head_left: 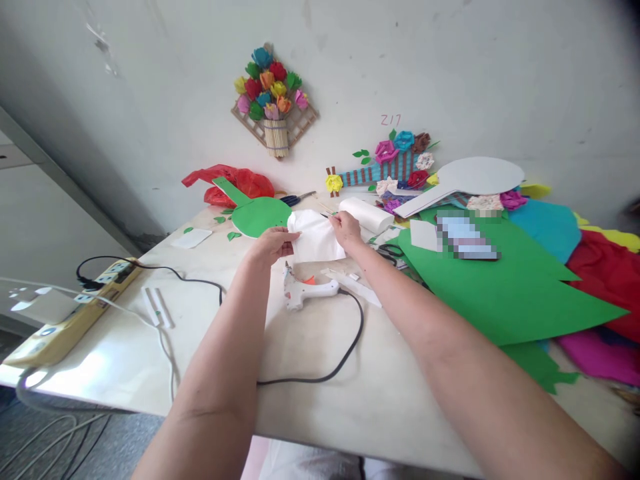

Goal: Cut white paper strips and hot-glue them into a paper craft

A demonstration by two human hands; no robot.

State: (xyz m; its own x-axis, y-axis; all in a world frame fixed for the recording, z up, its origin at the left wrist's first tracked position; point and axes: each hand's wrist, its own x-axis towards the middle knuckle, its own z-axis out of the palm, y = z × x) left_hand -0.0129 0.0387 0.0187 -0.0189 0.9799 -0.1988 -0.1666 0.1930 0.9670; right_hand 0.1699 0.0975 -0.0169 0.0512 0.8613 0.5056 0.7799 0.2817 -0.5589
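Observation:
A soft white sheet (316,239), like tissue or thin cloth, is stretched between my two hands above the table. My left hand (275,243) pinches its left edge. At the upper right corner, my right hand (346,231) has its fingers closed on the same sheet. Just below lies a white hot glue gun (310,290) with an orange trigger, its black cord curving over the tabletop. Behind the sheet rests a green paddle-shaped cutout (261,217). A white roll (366,216) lies beyond my right hand, and black scissors (390,252) are partly hidden near my right wrist.
Green paper sheets (480,287) and a phone (467,237) cover the right side. A white paddle-shaped cutout (480,175) leans behind them. To the left are a power strip (65,320) with cords and a red plastic bag (240,185). Paper flowers (270,83) hang on the wall.

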